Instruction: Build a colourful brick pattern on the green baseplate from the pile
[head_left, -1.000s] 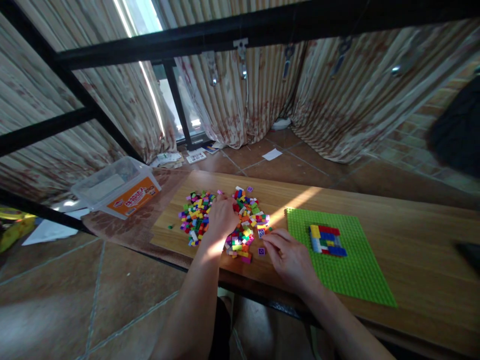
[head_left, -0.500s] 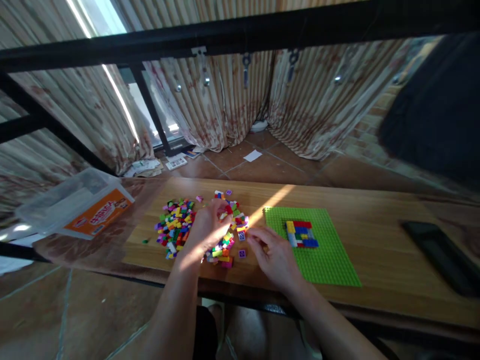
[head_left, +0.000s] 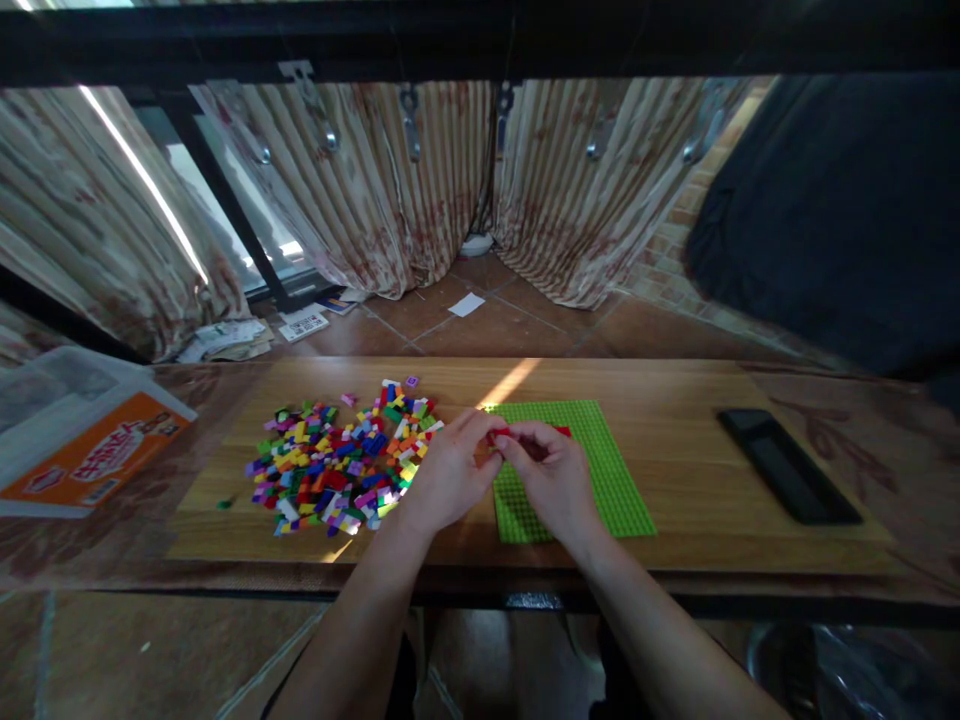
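Observation:
My left hand (head_left: pixel 455 472) and my right hand (head_left: pixel 553 478) meet over the left edge of the green baseplate (head_left: pixel 619 490). Their fingertips pinch a small red toy brick (head_left: pixel 496 436) between them, partly covered by the fingers. Behind my right hand, a red corner of the brick build (head_left: pixel 563 430) on the baseplate peeks out; the rest of that build is hidden. To the left of my left hand spreads a pile of loose, mixed-colour bricks (head_left: pixel 334 478).
A clear plastic box with an orange label (head_left: pixel 101 455) stands at the far left. On the right of the wooden board (head_left: pixel 686 440) lies a black phone-like slab (head_left: pixel 787 470). A dark bar (head_left: pixel 480 40) crosses above, with curtains (head_left: pixel 420 200) beyond.
My left hand has moved right from the brick pile to meet my right hand at the baseplate, with the red brick now between them. The camera view has turned to the right.

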